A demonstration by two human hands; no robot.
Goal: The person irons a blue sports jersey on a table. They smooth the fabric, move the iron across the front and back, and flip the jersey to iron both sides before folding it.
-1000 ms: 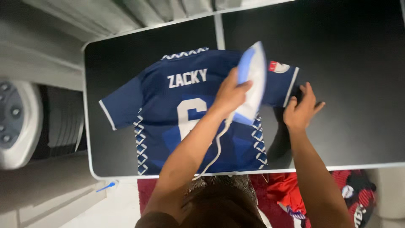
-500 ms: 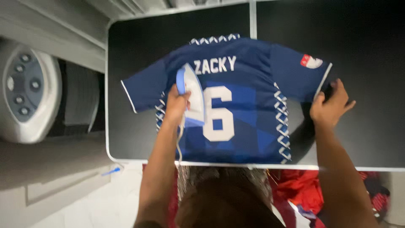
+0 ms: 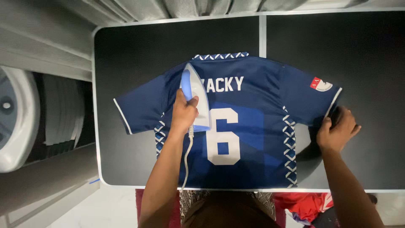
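A smooth navy jersey (image 3: pixel 253 126) with white zigzag side trim lies flat, back up, on the matte black table (image 3: pixel 139 50) with its pale rounded edge. On the jersey's left shoulder, the left hand (image 3: pixel 184 113) is clamped round the handle of a glossy white-and-blue iron (image 3: pixel 196 97). At the jersey's right sleeve, the right hand (image 3: pixel 337 131) pinches the hem, fingers together. Left of the table stands a white washing machine (image 3: pixel 17 122); red cloth (image 3: pixel 306 203) lies below the jersey.

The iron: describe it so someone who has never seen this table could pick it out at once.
On the black table a navy jersey lies flat, back up. The iron rests on its left shoulder area, gripped by the left hand. It is the only white and light-blue pointed object there, trailing a white cord.
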